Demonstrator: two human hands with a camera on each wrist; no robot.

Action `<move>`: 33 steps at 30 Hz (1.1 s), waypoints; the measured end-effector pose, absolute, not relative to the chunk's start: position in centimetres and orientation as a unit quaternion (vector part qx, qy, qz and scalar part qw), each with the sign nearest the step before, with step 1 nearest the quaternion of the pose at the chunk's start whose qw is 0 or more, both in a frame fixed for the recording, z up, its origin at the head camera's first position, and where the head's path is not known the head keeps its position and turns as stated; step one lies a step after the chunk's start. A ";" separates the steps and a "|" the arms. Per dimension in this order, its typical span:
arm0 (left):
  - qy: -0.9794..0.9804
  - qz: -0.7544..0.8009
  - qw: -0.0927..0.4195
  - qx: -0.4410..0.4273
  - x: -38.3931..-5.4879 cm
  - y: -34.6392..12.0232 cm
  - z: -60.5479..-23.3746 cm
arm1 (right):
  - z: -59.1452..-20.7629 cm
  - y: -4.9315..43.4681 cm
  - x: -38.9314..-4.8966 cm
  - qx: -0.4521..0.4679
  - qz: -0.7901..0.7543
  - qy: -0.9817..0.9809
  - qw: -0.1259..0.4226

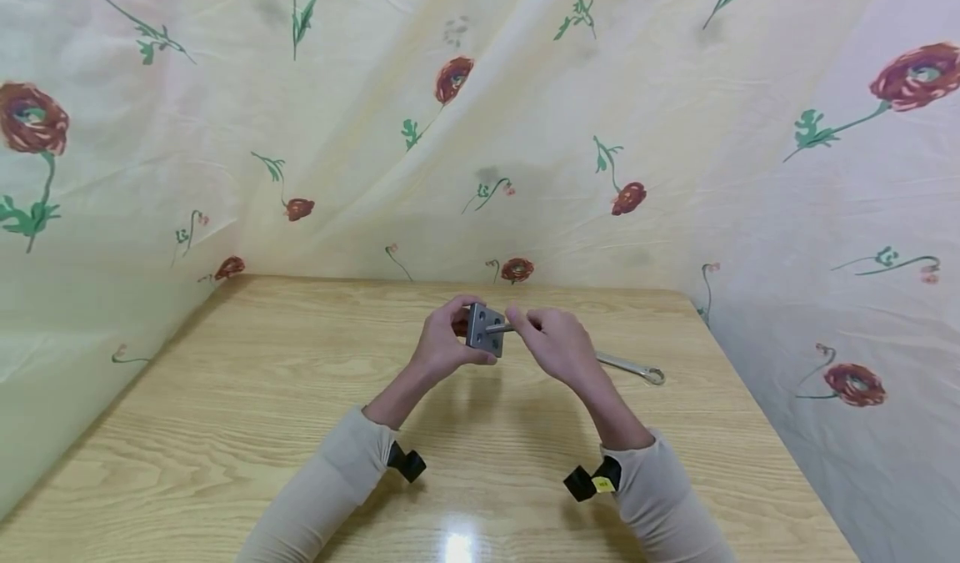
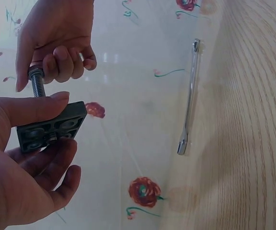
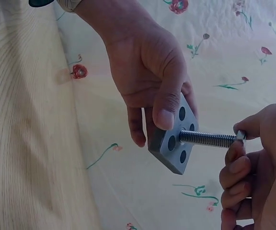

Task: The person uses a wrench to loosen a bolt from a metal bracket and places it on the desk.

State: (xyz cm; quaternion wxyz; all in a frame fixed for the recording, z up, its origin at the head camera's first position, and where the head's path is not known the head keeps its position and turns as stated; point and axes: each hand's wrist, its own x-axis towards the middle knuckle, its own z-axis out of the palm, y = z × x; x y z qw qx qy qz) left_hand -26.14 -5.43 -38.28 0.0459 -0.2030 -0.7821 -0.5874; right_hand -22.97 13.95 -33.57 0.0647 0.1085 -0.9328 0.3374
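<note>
A square grey metal plate [image 3: 174, 156] with several round holes is held up above the table, gripped at its edges by my left hand [image 1: 438, 344]. From its middle a long threaded bolt [image 3: 207, 138] sticks out. My right hand [image 1: 557, 342] pinches the bolt's hex head between thumb and index finger, its other fingers curled. Seen in the left wrist view, the bolt's tip [image 2: 52, 138] shows at the plate's recessed far face. The left thumb lies on one edge of the plate, with fingers on the opposite edge.
On the wooden table [image 1: 300, 363], right of and behind my right hand, lies a silver combination wrench [image 1: 633, 369], partly hidden by that hand in the head view. A flowered cloth [image 1: 375, 129] hangs along the back and sides. Small black devices [image 1: 580, 484] sit at both wrists.
</note>
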 end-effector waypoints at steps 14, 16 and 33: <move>-0.780 -0.590 0.044 -0.204 -26.0 -5.5 -38.2 | -33.0 14.4 -22.4 0.151 0.351 -0.912 0.150; -0.779 -0.591 0.043 -0.206 -26.1 -5.5 -38.3 | -32.9 14.4 -22.4 0.155 0.361 -0.908 0.145; -0.778 -0.591 0.041 -0.207 -26.0 -5.6 -38.1 | -33.3 14.1 -22.5 0.244 0.374 -0.872 0.201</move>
